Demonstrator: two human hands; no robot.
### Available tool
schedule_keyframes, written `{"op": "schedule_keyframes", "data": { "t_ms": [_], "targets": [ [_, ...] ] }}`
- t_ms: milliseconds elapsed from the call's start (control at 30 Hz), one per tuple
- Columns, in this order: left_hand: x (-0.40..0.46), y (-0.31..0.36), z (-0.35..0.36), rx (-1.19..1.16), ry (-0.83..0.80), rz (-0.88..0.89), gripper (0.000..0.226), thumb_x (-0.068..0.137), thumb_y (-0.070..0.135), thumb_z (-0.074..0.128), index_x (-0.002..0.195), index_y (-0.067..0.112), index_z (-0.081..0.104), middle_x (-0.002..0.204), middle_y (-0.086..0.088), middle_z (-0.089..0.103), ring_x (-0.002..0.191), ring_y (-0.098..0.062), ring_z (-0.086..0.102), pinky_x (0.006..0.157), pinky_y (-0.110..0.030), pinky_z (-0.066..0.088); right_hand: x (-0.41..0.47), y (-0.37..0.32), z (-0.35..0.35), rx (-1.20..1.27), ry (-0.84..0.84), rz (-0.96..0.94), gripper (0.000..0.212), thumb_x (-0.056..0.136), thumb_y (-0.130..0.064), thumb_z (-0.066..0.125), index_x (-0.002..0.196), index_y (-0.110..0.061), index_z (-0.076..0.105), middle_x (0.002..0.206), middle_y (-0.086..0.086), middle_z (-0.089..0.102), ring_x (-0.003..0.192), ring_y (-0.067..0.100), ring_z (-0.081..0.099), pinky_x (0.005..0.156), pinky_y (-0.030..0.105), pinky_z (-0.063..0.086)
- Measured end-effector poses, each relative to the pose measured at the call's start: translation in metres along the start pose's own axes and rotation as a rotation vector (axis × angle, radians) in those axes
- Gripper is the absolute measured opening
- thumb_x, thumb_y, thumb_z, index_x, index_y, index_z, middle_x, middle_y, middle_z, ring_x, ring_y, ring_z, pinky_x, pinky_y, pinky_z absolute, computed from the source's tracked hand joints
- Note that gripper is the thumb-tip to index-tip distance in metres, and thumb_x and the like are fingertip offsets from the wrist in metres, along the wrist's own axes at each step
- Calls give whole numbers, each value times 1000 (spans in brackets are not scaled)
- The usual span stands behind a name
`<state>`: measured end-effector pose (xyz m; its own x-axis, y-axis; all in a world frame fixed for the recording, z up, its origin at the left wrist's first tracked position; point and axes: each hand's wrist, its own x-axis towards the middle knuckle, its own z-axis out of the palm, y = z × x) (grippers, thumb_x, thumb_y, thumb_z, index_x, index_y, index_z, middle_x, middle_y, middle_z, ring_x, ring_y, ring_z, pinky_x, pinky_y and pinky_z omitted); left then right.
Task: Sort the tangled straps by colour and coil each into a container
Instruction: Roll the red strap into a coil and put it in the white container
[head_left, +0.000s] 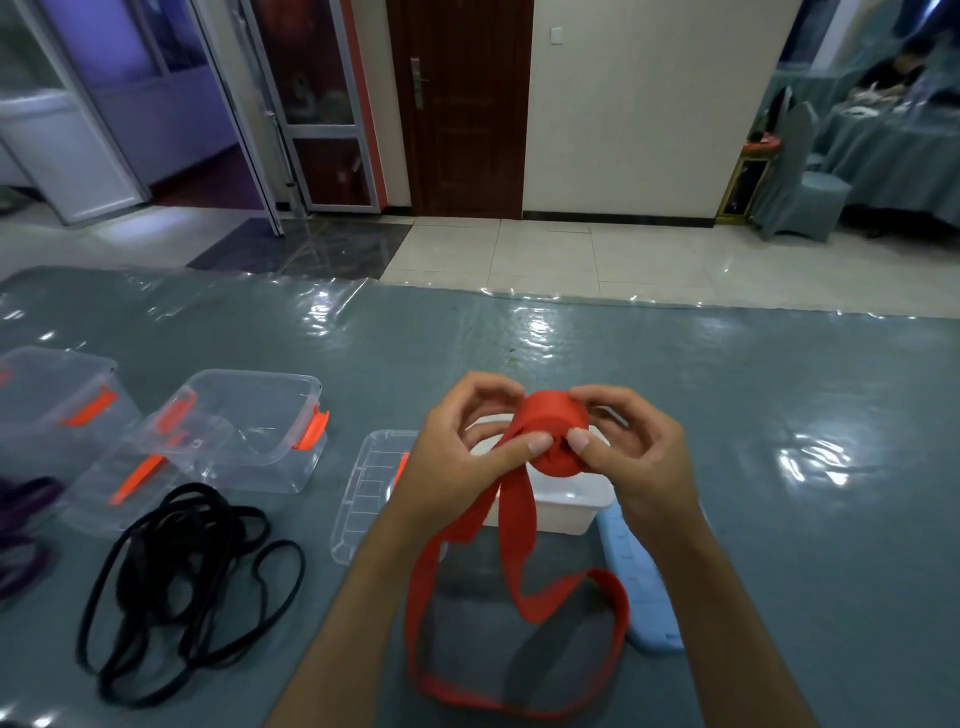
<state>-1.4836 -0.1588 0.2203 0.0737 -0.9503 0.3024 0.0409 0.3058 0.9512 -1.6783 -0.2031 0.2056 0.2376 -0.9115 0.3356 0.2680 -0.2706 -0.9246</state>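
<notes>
While both hands work above the desk (727, 415), the red strap (553, 441) shows as flat, wide webbing, part of it wound into a thick roll and the rest trailing loose. That roll sits between the two sets of fingers: the left hand (467, 452) curls round its left side with the thumb pressed on the near face, and the right hand (631, 452) curls round its right side, thumb pressed just beside the other thumb. Both sets of fingers are clamped on the roll. Its round face turns toward the camera, so its axis runs from the camera away. From under the left thumb the free tail drops toward the camera, twists once, and ends in a long loop lying on the desk below the wrists, its long axis running roughly left to right. Directly beneath the fingers stands a white box (566, 506), with a blue lid (641, 582) to the right of it. Left of the fingers lie a clear lid (363, 493), clear boxes (249, 426), and a black strap (192, 582) in a tangle.
</notes>
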Motion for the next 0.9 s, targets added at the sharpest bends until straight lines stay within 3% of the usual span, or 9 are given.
{"op": "schedule_keyframes", "data": {
  "t_ms": [167,267,367,467,567,700,767,833,900],
  "targets": [
    [-1,-12,1,-82,71,-21,41,74,21,92,107,28,70,106,-1,77,101,-19,75,90,-25,58,5,7,1,53,-14,34,32,82,-24,83,112,-21,74,114,15,73,108,38,72,87,48,62],
    [0,-13,4,-90,150,5,37,73,21,93,101,27,69,104,-7,77,99,-23,76,88,-25,58,9,3,3,32,-20,58,26,75,-27,86,98,-27,74,114,7,74,107,29,74,87,39,61],
    [2,-10,6,-96,187,18,37,72,20,93,103,25,72,106,-10,78,103,-26,77,91,-26,59,18,-8,0,-76,-21,54,30,68,-36,94,88,-28,73,103,10,77,96,27,79,81,33,62],
    [6,-3,8,-135,168,30,42,75,19,90,112,15,70,111,-11,78,108,-27,76,91,-28,59,26,-18,0,-44,-41,9,45,70,-45,96,105,-26,75,104,7,75,95,34,77,79,39,64],
    [12,5,10,-144,164,34,48,74,22,89,117,14,68,112,-10,78,108,-25,76,92,-28,58,30,-21,7,83,-30,-7,47,78,-41,91,115,-20,73,111,8,75,99,37,78,79,44,65],
    [20,16,7,-165,208,45,46,74,25,91,115,29,71,113,-13,77,106,-27,77,90,-29,60,32,-20,10,53,-11,-3,36,77,-34,92,93,-15,65,117,15,75,108,36,75,90,50,62],
    [22,21,5,-128,209,67,44,74,26,91,113,33,71,111,-10,79,104,-26,78,87,-26,60,32,-24,9,-8,-8,12,39,71,-37,95,89,-18,66,109,13,78,103,31,77,88,44,64],
    [22,24,4,-91,186,70,45,76,27,91,114,35,69,109,-7,80,99,-23,79,83,-23,61,32,-32,9,-10,-8,-1,44,69,-44,96,99,-23,72,101,7,77,93,25,78,79,35,64],
    [21,26,3,-70,164,50,48,77,28,90,119,31,68,109,-7,80,99,-23,79,82,-24,61,31,-38,11,-22,-9,-59,45,72,-45,94,107,-25,75,102,4,76,93,24,77,80,34,63]
  ]
}}
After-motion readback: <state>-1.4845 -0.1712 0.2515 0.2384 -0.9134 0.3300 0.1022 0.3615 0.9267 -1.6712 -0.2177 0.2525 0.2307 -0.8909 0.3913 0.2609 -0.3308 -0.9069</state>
